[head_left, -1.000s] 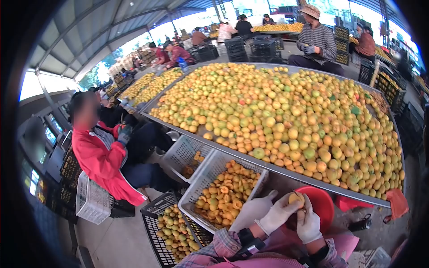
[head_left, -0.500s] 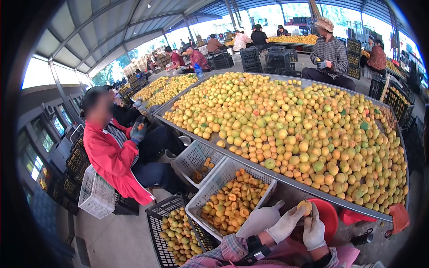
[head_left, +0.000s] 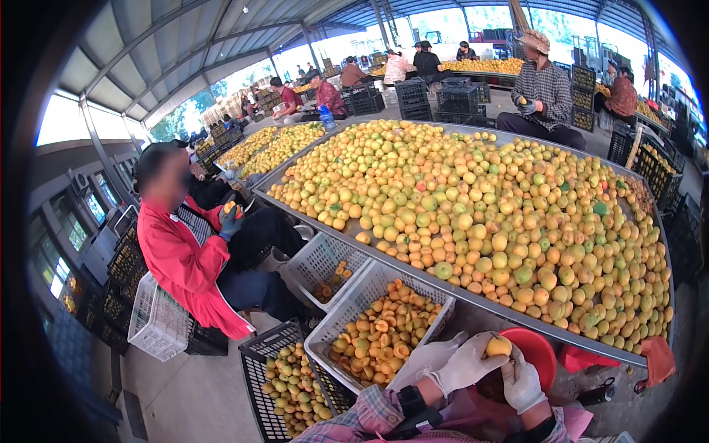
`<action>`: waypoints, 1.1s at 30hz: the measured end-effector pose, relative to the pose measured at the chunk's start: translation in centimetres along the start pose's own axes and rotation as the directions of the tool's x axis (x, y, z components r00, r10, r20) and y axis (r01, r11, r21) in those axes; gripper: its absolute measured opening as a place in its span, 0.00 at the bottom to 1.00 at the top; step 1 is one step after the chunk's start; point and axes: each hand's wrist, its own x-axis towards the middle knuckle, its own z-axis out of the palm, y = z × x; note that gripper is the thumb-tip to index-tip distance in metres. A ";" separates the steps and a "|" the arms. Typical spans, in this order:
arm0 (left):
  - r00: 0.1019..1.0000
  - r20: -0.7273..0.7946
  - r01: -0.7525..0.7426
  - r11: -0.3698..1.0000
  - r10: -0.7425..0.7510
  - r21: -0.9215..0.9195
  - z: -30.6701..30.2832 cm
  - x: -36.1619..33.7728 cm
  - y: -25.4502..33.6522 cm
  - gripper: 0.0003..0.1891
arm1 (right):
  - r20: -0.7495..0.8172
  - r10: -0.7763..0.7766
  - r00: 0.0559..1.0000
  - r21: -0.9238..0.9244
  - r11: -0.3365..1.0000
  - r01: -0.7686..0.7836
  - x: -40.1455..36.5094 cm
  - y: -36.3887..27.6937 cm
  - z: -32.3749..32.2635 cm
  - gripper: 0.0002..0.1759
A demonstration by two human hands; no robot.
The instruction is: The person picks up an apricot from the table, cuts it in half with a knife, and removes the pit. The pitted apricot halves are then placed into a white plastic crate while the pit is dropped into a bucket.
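Observation:
My left hand [head_left: 467, 367], in a white glove, pinches a yellow-orange apricot [head_left: 498, 346] between thumb and fingers. Close beside it is my right hand [head_left: 523, 382], also gloved, its fingers curled at the fruit's lower right side; what they hold, if anything, is hidden. Behind my hands stands a red bucket [head_left: 545, 358]. To the left, a pale plastic crate [head_left: 319, 347] holds split apricot halves [head_left: 384, 325].
A metal-edged table [head_left: 546, 325] heaped with whole apricots [head_left: 458, 214] stretches ahead. A black crate [head_left: 255, 380] of greenish fruit and a grey crate [head_left: 303, 258] stand at left. A person in a red jacket [head_left: 173, 247] sits there holding fruit. A red bag [head_left: 657, 359] hangs at right.
My left hand has turned slightly and shifted, still with the apricot. My right hand has moved slightly down. The seated person's hands now show a brighter orange fruit.

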 end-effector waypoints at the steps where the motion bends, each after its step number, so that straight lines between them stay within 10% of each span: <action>1: 1.000 0.000 0.000 1.000 0.000 0.000 0.2 -0.1 0.0 0.28 | 0.000 0.000 1.000 0.000 1.000 0.000 0.0 -0.2 0.0 0.27; 7: 0.986 -0.085 0.073 0.830 -0.143 -0.553 2.2 0.2 0.0 0.24 | -0.157 -0.046 0.986 0.076 0.995 0.058 0.6 -2.2 0.0 0.27; 9: 0.966 0.169 0.252 0.596 -0.193 -0.762 2.2 0.4 -0.5 0.29 | -0.214 -0.051 0.976 0.154 0.984 0.085 0.8 -3.0 0.1 0.27; 13: 0.946 0.230 0.322 0.572 -0.229 -0.754 2.4 0.3 -0.4 0.25 | -0.149 0.006 0.989 0.111 0.994 0.011 0.5 -2.6 0.3 0.28; 15: 0.983 -0.095 0.102 0.893 -0.159 -0.438 1.6 0.2 1.1 0.25 | -0.236 -0.121 0.964 0.116 0.982 0.152 0.9 -1.9 0.7 0.29; 17: 0.993 -0.100 -0.062 0.996 0.068 0.057 -1.4 0.0 3.2 0.22 | -0.159 -0.060 0.985 0.011 0.998 0.063 0.4 -2.2 0.1 0.29; 18: 0.991 -0.100 0.106 0.981 -0.091 0.160 -3.4 -0.4 7.4 0.21 | -0.150 -0.051 0.987 -0.042 0.998 0.045 0.5 -2.6 -0.2 0.30; 25: 0.990 -0.077 0.051 0.798 -0.121 -0.601 0.0 -0.5 2.6 0.19 | -0.229 -0.154 0.961 -0.039 0.988 0.149 0.4 -2.7 0.0 0.34; 29: 0.989 0.023 0.133 0.821 -0.145 -0.555 -0.4 -0.9 2.2 0.20 | -0.159 -0.101 0.982 -0.026 0.995 0.098 0.1 -2.8 -0.3 0.35; 33: 1.000 -0.011 0.006 0.993 -0.007 -0.118 -1.8 -0.7 3.5 0.22 | -0.168 -0.158 0.973 -0.075 0.986 0.147 -0.1 -2.9 -0.8 0.35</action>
